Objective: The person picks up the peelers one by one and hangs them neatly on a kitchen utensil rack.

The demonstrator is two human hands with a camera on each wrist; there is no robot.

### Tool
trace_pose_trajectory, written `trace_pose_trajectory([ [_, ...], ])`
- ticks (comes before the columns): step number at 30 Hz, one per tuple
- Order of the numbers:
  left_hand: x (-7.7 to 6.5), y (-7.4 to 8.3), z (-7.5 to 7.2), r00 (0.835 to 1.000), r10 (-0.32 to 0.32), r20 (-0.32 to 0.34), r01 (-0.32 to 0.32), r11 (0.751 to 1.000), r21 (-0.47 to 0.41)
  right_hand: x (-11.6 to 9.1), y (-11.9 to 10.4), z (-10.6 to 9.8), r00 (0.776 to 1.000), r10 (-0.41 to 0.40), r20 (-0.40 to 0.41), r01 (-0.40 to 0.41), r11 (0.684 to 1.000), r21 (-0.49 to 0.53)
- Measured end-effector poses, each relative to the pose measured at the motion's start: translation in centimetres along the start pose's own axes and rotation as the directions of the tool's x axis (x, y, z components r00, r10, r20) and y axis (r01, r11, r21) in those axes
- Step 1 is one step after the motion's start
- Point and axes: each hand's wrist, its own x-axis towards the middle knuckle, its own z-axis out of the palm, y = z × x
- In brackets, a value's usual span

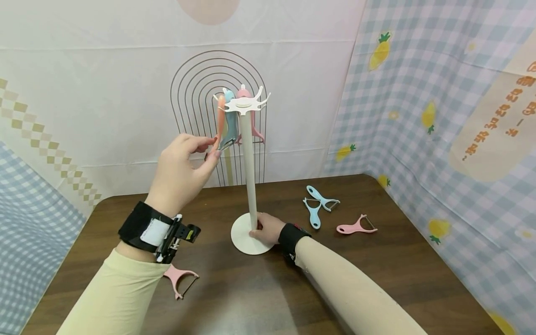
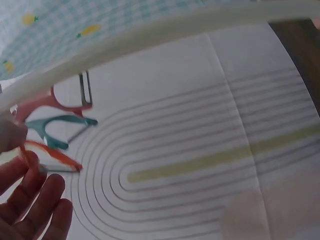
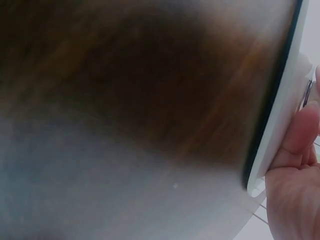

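Note:
A white stand (image 1: pixel 249 172) with a round base and a ring of hooks on top stands upright on the table. My left hand (image 1: pixel 180 170) pinches the lower end of an orange peeler (image 1: pixel 221 114) between thumb and fingers, its handle up at a left hook. Beside it a blue peeler (image 1: pixel 231 120) and a pink peeler (image 1: pixel 256 134) hang from the hooks; in the left wrist view the orange peeler (image 2: pixel 60 155) is below both. Down at the base, my right hand (image 1: pixel 270 228) grips the foot of the pole; its far fingers are hidden.
On the brown table (image 1: pixel 293 288), right of the stand, lie a light blue peeler (image 1: pixel 322 199), another blue peeler (image 1: pixel 314 216) and a pink peeler (image 1: pixel 356 227). One more pink peeler (image 1: pixel 180 278) lies front left, partly under my left sleeve. Cloth curtains rise behind and at the sides.

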Motion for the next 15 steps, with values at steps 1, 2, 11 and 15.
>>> trace_pose_trajectory([
  [1, -0.2, -0.2, -0.1, 1.0, -0.001, 0.006, 0.001, 1.0, 0.003, 0.0, 0.0, 0.0, 1.0, -0.001, 0.0, 0.001, 1.0, 0.001],
  [2, -0.3, -0.4, -0.3, 1.0, -0.005, 0.013, 0.005, 1.0, 0.009, 0.0, 0.0, 0.0, 1.0, -0.001, 0.0, 0.001, 1.0, 0.0],
  [11, -2.8, -2.4, -2.1, 0.992, -0.061, 0.109, 0.052, 0.995, 0.09, 0.0, 0.0, 0.0, 1.0, -0.017, 0.0, 0.017, 1.0, 0.002],
  [15, -4.8, -3.9, -3.1, 0.956, -0.161, 0.247, 0.114, 0.974, 0.195, 0.0, -0.1, 0.0, 1.0, -0.016, 0.002, 0.016, 1.0, -0.001],
])
